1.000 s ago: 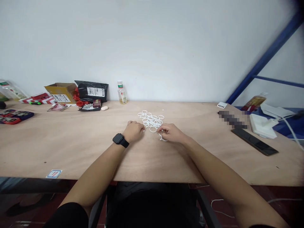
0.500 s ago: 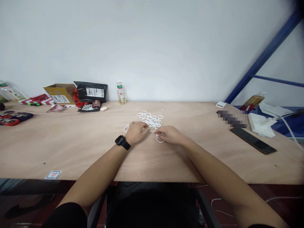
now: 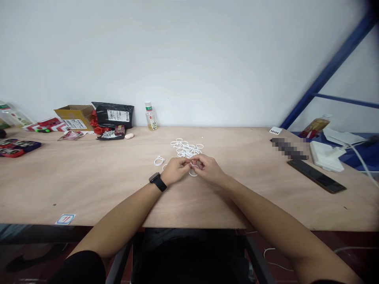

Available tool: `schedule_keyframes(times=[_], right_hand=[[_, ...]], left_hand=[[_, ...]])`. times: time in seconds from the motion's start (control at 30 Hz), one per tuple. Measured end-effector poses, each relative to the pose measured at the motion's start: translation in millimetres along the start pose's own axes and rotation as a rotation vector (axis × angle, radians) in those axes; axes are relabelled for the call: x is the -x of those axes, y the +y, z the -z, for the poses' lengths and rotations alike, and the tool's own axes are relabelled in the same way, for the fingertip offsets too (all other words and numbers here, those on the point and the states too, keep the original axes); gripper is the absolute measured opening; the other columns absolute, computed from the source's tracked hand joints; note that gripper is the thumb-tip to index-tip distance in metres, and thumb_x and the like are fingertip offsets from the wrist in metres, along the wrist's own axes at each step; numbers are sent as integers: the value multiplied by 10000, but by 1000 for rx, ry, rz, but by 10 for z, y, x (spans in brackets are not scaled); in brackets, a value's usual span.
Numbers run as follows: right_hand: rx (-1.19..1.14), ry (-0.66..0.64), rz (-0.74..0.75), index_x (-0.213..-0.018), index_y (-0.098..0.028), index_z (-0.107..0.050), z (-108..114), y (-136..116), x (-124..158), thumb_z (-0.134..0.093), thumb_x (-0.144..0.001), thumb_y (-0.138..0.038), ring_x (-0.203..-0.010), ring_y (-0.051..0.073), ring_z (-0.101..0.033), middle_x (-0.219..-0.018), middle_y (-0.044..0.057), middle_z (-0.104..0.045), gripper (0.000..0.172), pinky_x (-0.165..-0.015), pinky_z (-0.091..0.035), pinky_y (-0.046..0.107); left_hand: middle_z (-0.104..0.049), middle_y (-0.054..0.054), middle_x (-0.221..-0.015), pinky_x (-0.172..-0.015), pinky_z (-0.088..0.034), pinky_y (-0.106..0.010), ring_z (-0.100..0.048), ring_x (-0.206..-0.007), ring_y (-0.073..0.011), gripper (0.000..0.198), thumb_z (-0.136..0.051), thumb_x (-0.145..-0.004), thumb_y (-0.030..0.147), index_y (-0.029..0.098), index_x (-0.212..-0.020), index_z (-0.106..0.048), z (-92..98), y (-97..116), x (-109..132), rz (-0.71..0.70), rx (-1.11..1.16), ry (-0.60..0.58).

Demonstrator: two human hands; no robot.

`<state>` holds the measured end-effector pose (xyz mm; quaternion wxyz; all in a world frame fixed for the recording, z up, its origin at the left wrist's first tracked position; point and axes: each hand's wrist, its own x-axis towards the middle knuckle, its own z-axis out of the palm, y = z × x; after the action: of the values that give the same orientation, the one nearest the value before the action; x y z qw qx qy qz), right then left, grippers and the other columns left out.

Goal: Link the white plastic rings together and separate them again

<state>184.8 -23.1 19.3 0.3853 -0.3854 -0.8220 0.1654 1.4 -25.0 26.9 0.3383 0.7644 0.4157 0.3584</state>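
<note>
A thin white plastic ring hangs below the meeting fingertips of my two hands. My right hand pinches it at the top between thumb and fingers. My left hand, with a black watch on the wrist, is closed in a pinch at the same spot; the exact contact is hidden by the fingers. Just beyond the hands lies a loose pile of white rings, some with small eyelets. A few more rings lie to the left of my left hand, one partly covered by it.
A drink bottle stands near the wall. At the left are an open cardboard box, a black parcel bag and a red-and-blue case. On the right lie a phone and a white charger.
My right hand has carried its ring slightly up and left. My left hand has shifted right, so the fingertips now meet. The rings at the left are now uncovered.
</note>
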Motion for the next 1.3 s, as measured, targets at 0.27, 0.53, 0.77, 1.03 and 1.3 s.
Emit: schedule_keyframes(times=[0.27, 0.53, 0.77, 1.03, 1.3], right_hand=[[47, 24, 40, -1114, -222, -609, -47, 82, 7, -590, -810, -212, -580, 104, -495, -824, 6, -634, 305, -609, -425, 244], [40, 25, 98, -1085, -224, -620, -30, 38, 6, -568, -846, -222, -613, 113, -503, -866, 24, -627, 244, -619, -434, 248], [1, -20, 95, -1144, -234, -600, -50, 36, 23, -599, -853, -289, -625, 113, -535, -835, 15, -634, 296, -606, -443, 238], [90, 90, -27, -1015, -199, -662, 202, 240, -63, -587, -853, -370, -593, 121, -558, -814, 33, -678, 247, -608, -444, 254], [309, -161, -262, -803, -210, -678, 386, 422, -125, -551, -750, -170, -663, 131, -581, -805, -1, -699, 144, -570, -367, 229]], left_hand=[[-716, -27, -798, -642, -453, -210, -606, -706, -133, 305, -492, -746, 166, 121, -907, -748, -20, -36, -43, 42, 114, 15], [-711, -38, -775, -656, -469, -212, -615, -686, -125, 218, -528, -694, 148, 106, -802, -713, -47, -93, -62, 62, 267, 54], [-636, 2, -639, -555, -408, -192, -535, -577, -96, 145, -519, -669, 147, 115, -672, -661, -45, -83, -60, 79, 184, 78], [-673, -2, -684, -612, -419, -223, -565, -625, -125, 259, -465, -728, 173, 155, -768, -721, 88, -46, -54, 8, -147, 100], [-686, -112, -869, -743, -419, -351, -604, -827, -247, 294, -433, -801, 236, 173, -755, -715, 276, -198, -76, 121, -889, -71]])
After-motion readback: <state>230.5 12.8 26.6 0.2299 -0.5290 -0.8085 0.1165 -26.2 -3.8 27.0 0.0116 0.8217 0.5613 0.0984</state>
